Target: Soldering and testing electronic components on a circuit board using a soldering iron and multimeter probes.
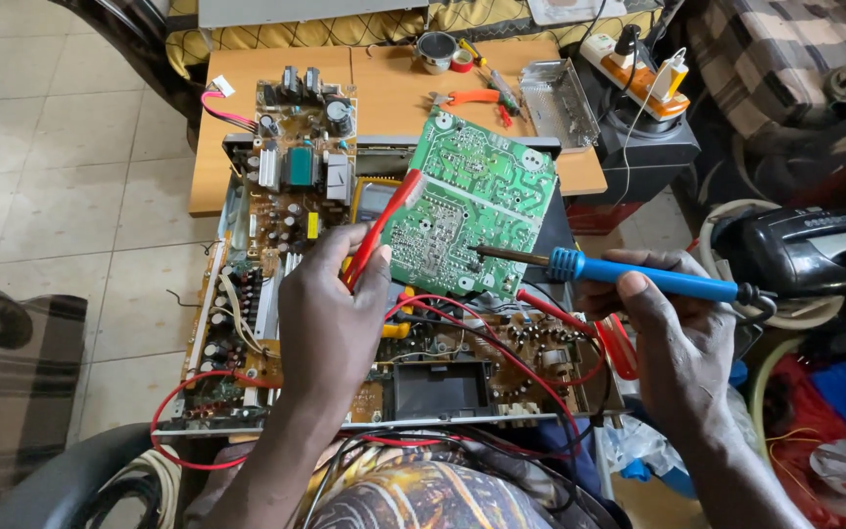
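My left hand [330, 313] grips a red-handled brush [384, 220] whose pale tip rests on the solder side of a green circuit board [472, 201]. The board stands tilted on an open amplifier chassis [276, 294] full of brown boards, capacitors and red wires. My right hand [682, 338] holds a soldering iron with a blue handle [638, 276]. Its dark tip points left and touches the lower edge of the green board.
A low wooden table [384, 88] behind the chassis carries orange-handled pliers [472, 97], a tape roll, a small tin and a metal cover. A power strip [638, 69] sits at the back right. A black radio [805, 250] and bags lie right. Tiled floor lies left.
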